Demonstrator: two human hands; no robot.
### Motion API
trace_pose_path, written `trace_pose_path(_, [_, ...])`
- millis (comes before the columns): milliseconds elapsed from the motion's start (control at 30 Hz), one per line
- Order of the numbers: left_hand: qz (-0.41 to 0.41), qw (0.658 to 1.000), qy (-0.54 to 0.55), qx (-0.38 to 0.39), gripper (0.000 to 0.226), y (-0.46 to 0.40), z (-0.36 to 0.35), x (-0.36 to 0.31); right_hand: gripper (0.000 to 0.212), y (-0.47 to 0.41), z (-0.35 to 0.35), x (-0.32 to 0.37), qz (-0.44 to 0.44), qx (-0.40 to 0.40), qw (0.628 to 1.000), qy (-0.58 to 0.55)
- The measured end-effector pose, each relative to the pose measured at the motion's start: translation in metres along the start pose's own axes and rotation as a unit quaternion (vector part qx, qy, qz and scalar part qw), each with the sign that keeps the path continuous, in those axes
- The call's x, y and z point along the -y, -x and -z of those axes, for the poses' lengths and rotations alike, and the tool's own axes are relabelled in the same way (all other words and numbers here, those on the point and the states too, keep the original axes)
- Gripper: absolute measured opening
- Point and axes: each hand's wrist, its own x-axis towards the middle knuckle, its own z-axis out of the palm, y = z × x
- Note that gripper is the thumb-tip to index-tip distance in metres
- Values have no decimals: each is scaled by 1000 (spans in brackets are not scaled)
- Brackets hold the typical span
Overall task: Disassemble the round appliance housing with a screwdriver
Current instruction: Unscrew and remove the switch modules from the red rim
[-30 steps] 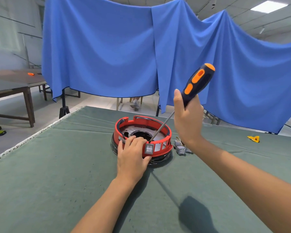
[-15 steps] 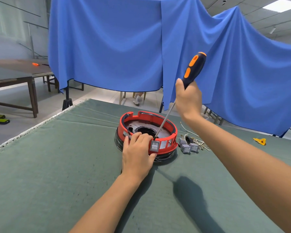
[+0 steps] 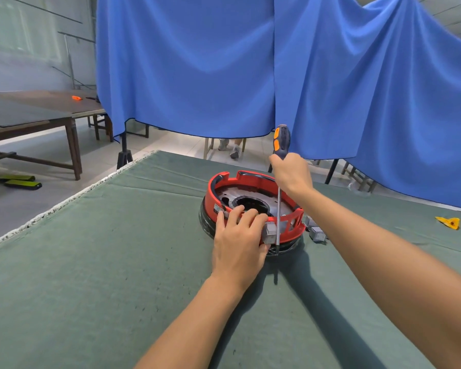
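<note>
**Standing a screwdriver upright at the housing's near rim**

Head view: the round appliance housing (image 3: 253, 206) sits on the green felt-covered surface (image 3: 104, 262), a little beyond the middle of it. It is a low ring: a glossy red plastic wall with notches and slots cut into it, over a black base band, with a grey metal plate and a dark round hole inside. Its flat face points up.

The left hand (image 3: 238, 243) rests on the near rim, fingers curled over the red wall and touching the inside; this grip holds the housing. A small grey square block (image 3: 270, 231) sits on the rim just beside the fingers.

The right hand (image 3: 290, 173) reaches in from the right, its grip wrapped tight round the screwdriver (image 3: 280, 166). The tool's long axis is almost vertical: the black handle with orange rubbery inserts points up, and the thin bright steel shaft runs straight down across the ring's near wall. Its tip ends at the black base band on the near side; whether it sits in a screw I cannot tell.

Small grey metal parts (image 3: 316, 233) lie on the felt just right of the housing. A yellow piece (image 3: 449, 222) lies well apart to the right. Blue cloth (image 3: 197, 62) hangs behind the surface, and a dark wooden table (image 3: 37, 113) stands to the left.
</note>
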Motion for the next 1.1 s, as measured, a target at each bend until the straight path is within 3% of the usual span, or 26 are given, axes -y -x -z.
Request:
trace_pose_path(233, [-72,995,-49,-52,39,2,-5,-2,32,-2,28,-10,7,-9,999,-43])
trace_pose_path(367, [-125,990,-29,-59,38,3,-4,-6,34,9,54,-24,-5,-38,991,-127])
trace_pose_path(533, [-90,993,54,-60,37,4,-1,-8,30,37,87,-46,-37,-81,978,-186])
trace_pose_path(700, [-22,988,147,-39,35,7,4,-12,14,64,99,-56,-63,18,964,-258])
trace_pose_path(833, [70,963,256,-47,29,7,9,-20,9,86,91,-56,-109,68,939,-318])
trace_pose_path(1000, [88,945,306,-78,32,6,12,-27,10,110,77,-55,-100,145,943,-283])
trace_pose_path(1100, [76,938,331,-68,32,6,12,-31,12,119,74,-56,-112,232,914,-314])
